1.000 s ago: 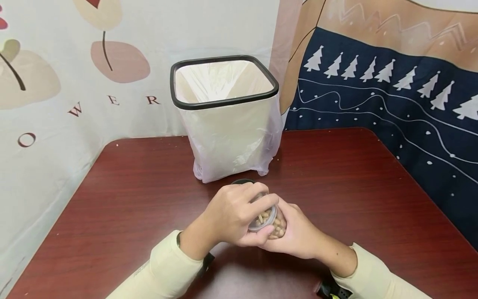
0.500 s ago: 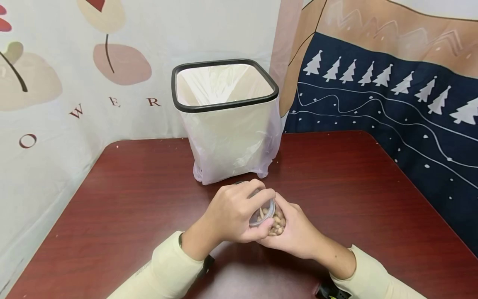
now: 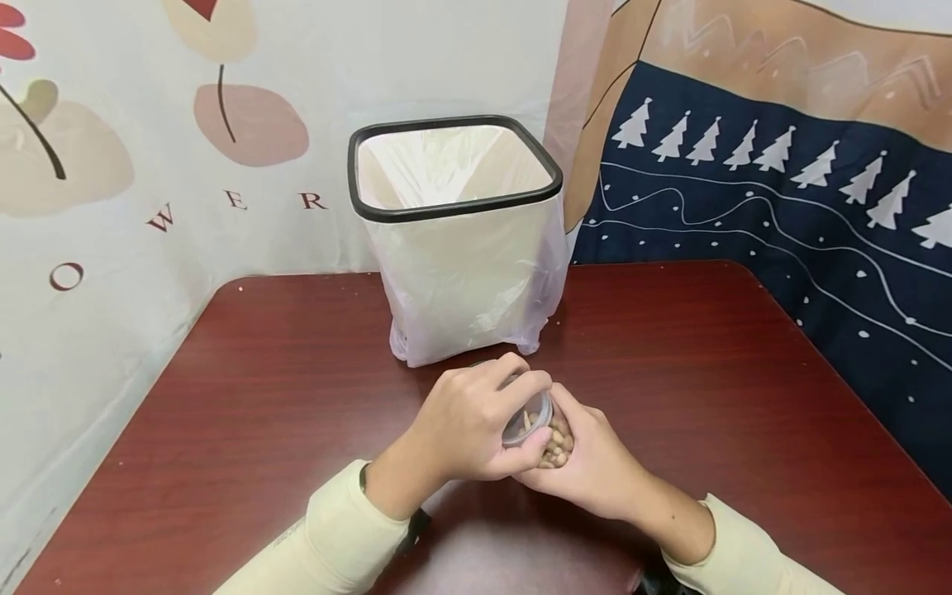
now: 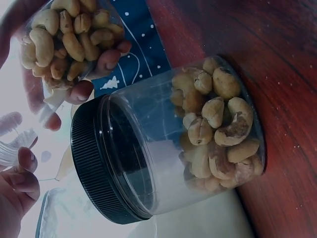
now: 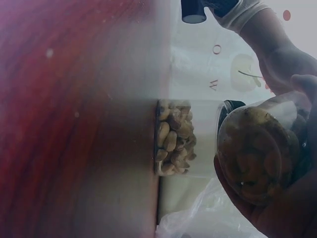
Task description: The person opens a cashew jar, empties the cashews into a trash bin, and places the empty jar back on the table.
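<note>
My right hand [image 3: 595, 467] holds a small clear plastic jar [image 3: 558, 448] of cashews, tilted towards the left hand. The fingers and thumb of my left hand [image 3: 468, 426] curl round the clear rim at the jar's mouth. Whether that rim is part of the jar or a separate clear lid, I cannot tell. In the left wrist view, a second clear jar [image 4: 163, 144] stands upright on the table, about half full of cashews [image 4: 218, 129]. Its black ribbed lid [image 4: 106, 163] is on. The left hand hides most of this jar in the head view.
Behind the hands stands a pale waste bin [image 3: 461, 273] with a black rim and a thin plastic bag liner. The dark red table [image 3: 283, 388] meets printed wall cloths at its back and right.
Both hands and the small jar rise very slightly in the head view, and less of the black lid shows behind the left hand. Their hold stays much the same.
</note>
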`<state>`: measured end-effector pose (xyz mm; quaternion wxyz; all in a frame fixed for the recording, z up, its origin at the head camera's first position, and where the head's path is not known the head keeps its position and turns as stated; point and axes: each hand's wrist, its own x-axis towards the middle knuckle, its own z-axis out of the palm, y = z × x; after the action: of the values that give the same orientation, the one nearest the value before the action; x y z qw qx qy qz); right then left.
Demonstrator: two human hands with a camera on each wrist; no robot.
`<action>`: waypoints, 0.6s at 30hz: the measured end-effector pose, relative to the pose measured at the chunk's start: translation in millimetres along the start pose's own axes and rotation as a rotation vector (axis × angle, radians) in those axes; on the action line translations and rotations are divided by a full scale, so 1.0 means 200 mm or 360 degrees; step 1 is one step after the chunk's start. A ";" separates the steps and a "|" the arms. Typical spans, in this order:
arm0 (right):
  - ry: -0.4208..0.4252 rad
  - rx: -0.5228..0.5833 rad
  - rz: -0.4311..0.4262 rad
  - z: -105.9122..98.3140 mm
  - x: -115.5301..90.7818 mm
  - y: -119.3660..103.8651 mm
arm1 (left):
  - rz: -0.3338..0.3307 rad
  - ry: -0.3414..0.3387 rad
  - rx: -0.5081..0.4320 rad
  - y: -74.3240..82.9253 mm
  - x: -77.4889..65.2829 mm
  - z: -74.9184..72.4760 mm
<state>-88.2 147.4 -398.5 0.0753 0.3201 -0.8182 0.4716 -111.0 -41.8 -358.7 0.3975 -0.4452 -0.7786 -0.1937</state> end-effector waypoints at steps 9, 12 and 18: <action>0.0041 -0.0029 0.0009 -0.01 -0.01 0.00 | -0.0083 -0.0034 0.0019 0.02 0.00 0.01; 0.0032 -0.0038 0.0010 -0.01 -0.01 0.00 | -0.0106 -0.0045 0.0010 0.02 0.00 0.01; 0.0046 -0.0055 -0.0002 -0.01 -0.01 0.01 | -0.0116 -0.0027 -0.0001 0.03 0.01 0.01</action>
<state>-87.7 150.9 -399.2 0.0928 0.3124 -0.8248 0.4620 -107.0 -36.5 -359.4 0.3834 -0.4183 -0.7977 -0.2043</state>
